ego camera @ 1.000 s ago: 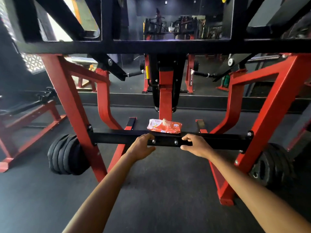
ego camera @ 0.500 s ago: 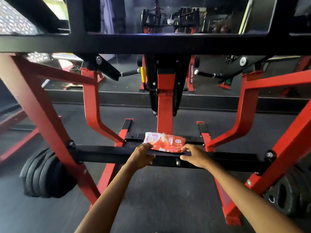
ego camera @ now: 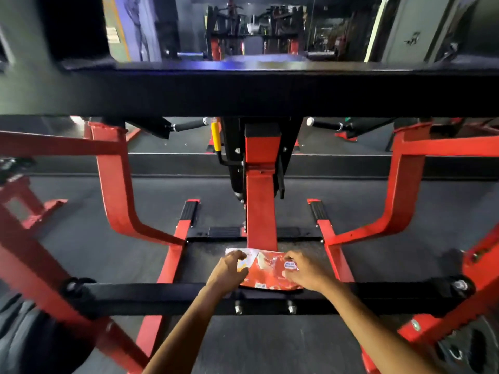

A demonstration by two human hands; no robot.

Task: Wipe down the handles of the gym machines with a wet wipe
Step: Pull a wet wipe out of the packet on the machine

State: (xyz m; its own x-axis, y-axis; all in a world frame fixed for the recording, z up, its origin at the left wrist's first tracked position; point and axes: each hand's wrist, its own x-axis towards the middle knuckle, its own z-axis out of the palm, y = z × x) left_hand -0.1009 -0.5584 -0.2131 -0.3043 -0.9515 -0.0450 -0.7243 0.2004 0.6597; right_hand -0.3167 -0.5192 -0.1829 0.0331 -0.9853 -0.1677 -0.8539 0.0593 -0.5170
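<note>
A red and white pack of wet wipes lies on the low black crossbar of a red gym machine. My left hand rests on the pack's left end, fingers curled over its edge. My right hand holds the pack's right end, fingertips curled at its top by the round sticker. Two black machine handles stick out higher up: the left handle and the right handle. No loose wipe is visible.
A thick black beam crosses overhead. Red frame arms rise on both sides, with a red centre post just beyond the pack. Weight plates hang at lower right. Dark rubber floor lies below; more machines stand far back.
The camera came closer and lower. Both hands left the black crossbar and moved forward onto the wipes pack, one at each end.
</note>
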